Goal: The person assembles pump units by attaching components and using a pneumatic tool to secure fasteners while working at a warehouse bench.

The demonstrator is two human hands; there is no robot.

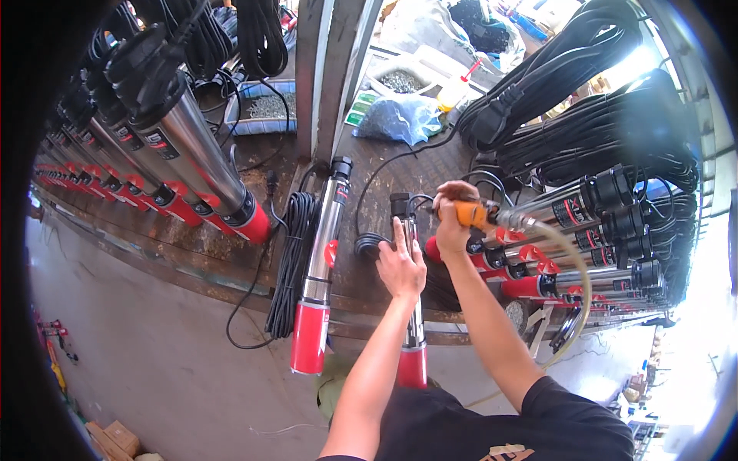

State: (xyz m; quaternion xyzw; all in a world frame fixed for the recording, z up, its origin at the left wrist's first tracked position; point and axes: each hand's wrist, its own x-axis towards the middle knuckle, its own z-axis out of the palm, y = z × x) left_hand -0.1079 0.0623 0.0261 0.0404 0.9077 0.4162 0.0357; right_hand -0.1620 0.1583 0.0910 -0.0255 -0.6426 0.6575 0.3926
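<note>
A submersible pump (414, 330) with a steel body and red end lies in front of me, its red end past the bench edge. My left hand (401, 269) rests over its upper part, index finger stretched along the body and thumb on the other side. My right hand (452, 219) is closed around an orange air screwdriver (470, 213), held beside the pump's black top; its tip is hard to make out. A pale air hose (573, 253) runs from the tool. To the left lies another pump (317, 265), next to a bundled black cable (296, 261).
Several upright pumps (192, 154) stand in rows at left. More pumps (592, 238) lie stacked at right under coiled black cables (600, 123). Behind are a metal post (323, 77), a blue plastic bag (396, 119), a hardware tray (265, 107) and a bottle with a red nozzle (453, 92).
</note>
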